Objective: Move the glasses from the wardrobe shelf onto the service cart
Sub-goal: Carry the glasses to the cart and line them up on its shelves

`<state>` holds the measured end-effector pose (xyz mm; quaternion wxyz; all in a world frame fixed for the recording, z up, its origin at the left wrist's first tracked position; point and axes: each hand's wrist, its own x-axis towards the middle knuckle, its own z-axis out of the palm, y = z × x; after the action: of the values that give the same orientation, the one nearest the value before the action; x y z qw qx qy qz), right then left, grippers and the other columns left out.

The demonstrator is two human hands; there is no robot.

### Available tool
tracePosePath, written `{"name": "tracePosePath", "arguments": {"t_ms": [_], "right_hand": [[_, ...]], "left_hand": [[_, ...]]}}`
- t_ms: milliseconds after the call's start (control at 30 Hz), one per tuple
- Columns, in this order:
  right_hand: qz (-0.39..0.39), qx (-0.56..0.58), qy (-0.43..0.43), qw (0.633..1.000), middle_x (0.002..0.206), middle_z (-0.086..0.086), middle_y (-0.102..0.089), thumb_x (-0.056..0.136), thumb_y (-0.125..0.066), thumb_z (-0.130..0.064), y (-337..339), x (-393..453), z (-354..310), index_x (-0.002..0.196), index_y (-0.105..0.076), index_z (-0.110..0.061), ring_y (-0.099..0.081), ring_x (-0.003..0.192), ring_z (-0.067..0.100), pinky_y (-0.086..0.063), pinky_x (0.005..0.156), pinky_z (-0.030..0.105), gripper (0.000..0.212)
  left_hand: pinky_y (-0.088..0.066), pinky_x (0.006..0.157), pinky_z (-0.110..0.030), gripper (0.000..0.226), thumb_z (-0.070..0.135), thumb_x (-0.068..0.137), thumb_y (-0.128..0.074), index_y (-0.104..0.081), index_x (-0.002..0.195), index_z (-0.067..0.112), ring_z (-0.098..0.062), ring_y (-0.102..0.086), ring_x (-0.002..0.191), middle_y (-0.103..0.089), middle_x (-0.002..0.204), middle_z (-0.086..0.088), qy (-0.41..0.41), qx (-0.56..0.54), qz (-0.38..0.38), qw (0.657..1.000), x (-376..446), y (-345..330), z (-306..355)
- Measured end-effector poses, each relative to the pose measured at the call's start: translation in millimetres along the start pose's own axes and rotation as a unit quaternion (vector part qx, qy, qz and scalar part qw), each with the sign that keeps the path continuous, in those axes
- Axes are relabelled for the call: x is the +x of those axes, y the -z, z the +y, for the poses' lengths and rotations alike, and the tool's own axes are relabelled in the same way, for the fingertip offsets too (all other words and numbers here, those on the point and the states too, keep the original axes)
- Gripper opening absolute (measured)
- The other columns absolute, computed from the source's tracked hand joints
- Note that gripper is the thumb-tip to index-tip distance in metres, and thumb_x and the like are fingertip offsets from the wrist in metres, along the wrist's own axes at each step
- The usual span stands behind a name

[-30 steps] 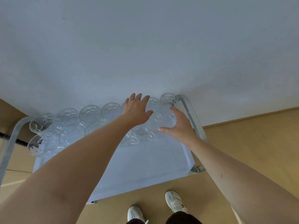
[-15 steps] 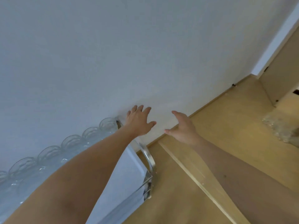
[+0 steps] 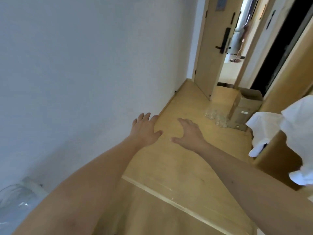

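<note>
Out ahead over the wood floor [image 3: 177, 167], both hands are empty: left hand [image 3: 145, 131] with fingers straight and a bit spread, palm down; right hand [image 3: 189, 133] the same, thumb swung out toward the left one, holding nothing. Neither touches anything that I can see. Glasses I can make out: a blurry clear cluster on the floor [image 3: 216, 117] beside a cardboard box [image 3: 243, 109], ahead and to the right of the fingertips, well apart from them. The right hand is the nearer of the two. One more clear rim, a glass at the bottom-left corner [image 3: 15, 195], sits behind the left forearm, probably on the service cart, though I can't see the cart itself. The wardrobe shelf isn't clearly in view; the tall wood panels on the right [image 3: 288, 78] may be the wardrobe, can't tell. White cloth [image 3: 291, 126] hangs at the right edge. My read: heading for the next pickup, reach goes forward-right, right hand leads. The cluster is too blurred for any long axis.
</note>
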<state>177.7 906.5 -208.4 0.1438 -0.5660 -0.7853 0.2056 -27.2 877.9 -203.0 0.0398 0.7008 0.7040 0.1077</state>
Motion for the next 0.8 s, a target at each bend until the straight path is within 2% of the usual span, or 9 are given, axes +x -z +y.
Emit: {"name": "tracePosePath", "arguments": {"t_ms": [333,567,800], "right_hand": [[0.039,0.000,-0.127,0.991,0.165,0.007,-0.024,0.083,-0.076,-0.054,58,9,122,0.160,-0.023,-0.026,-0.025,0.148,0.033,-0.030,0.118,0.046,0.097],[0.067,0.010,-0.187,0.980,0.165,0.007,-0.025,0.086,-0.074,-0.051,65,41,165,0.160,-0.025,-0.025,-0.024,0.149,0.031,-0.030,0.118,0.045,0.093],[0.094,0.003,-0.241,0.966,0.164,0.006,-0.026,0.086,-0.072,-0.053,80,121,188,0.160,-0.024,-0.026,-0.029,0.147,0.033,-0.034,0.116,0.045,0.093]], "left_hand": [[-0.022,0.122,-0.052,0.078,0.062,0.094,-0.052,-0.025,0.158,0.027,-0.033,-0.016,0.152,-0.023,0.165,-0.012,-0.101,-0.010,-0.043,0.994,85,-42,120],[-0.021,0.122,-0.051,0.077,0.060,0.096,-0.051,-0.024,0.159,0.026,-0.033,-0.014,0.153,-0.021,0.166,-0.012,-0.160,-0.009,-0.067,0.985,160,-59,155],[-0.028,0.119,-0.052,0.075,0.058,0.094,-0.056,-0.028,0.157,0.026,-0.033,-0.019,0.151,-0.026,0.164,-0.013,-0.215,-0.017,-0.062,0.975,265,-74,167]]}}
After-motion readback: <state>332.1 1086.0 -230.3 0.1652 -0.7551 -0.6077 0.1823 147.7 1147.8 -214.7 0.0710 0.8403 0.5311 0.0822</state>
